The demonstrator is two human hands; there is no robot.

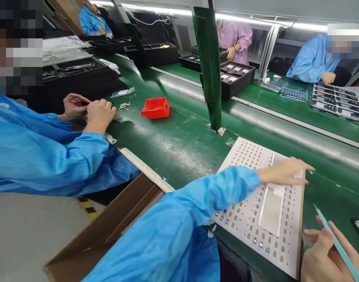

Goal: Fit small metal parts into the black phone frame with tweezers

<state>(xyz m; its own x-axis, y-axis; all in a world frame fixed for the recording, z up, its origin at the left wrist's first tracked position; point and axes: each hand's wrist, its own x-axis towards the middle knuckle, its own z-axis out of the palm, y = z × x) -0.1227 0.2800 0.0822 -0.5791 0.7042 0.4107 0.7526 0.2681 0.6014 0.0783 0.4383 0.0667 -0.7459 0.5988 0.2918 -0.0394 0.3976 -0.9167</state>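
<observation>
the left hand [285, 172] lies flat, fingers released, on the far edge of the white tray [291, 250] while the right hand [329, 254] grasps teal tweezers [338, 244] off its near right corner.

view: 1 camera on my head | aim: forward and down over the green conveyor belt [182, 145] | near field: my left hand [285, 172] on the white perforated tray [249, 219], my right hand [329, 258] at the bottom-right corner, both close | far field: co-workers across and left | shared views: none, only 1
</observation>
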